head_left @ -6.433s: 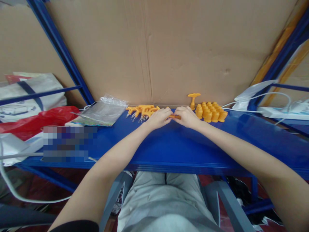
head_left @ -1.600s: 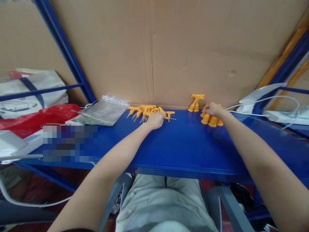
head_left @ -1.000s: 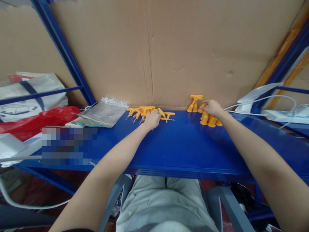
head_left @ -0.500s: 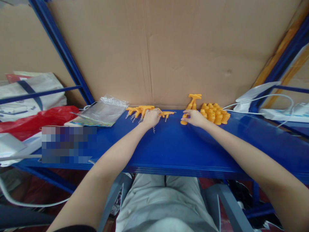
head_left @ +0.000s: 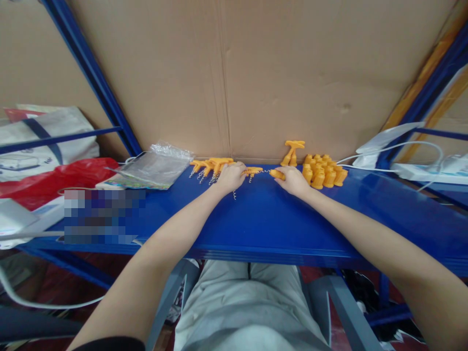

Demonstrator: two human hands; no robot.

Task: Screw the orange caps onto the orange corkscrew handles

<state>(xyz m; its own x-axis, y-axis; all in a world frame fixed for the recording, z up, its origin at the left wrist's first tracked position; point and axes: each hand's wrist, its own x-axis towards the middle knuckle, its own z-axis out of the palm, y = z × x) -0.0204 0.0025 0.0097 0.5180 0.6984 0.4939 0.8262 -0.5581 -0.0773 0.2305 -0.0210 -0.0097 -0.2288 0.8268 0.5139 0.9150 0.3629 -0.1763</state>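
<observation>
A yellow corkscrew (head_left: 258, 170) points its spiral rightward from the curled left hand (head_left: 232, 177), toward a yellow sleeve (head_left: 277, 174) pinched in the right hand (head_left: 294, 180), both above the blue table (head_left: 256, 219). A corkscrew pile (head_left: 212, 164) crowds the left hand; standing sleeves (head_left: 329, 176) and two capped corkscrews (head_left: 293, 158) flank the right. Marks on the pale bag (head_left: 75, 131) are illegible; pixelation hides the table's left end. The left fingertips are hard to make out.
</observation>
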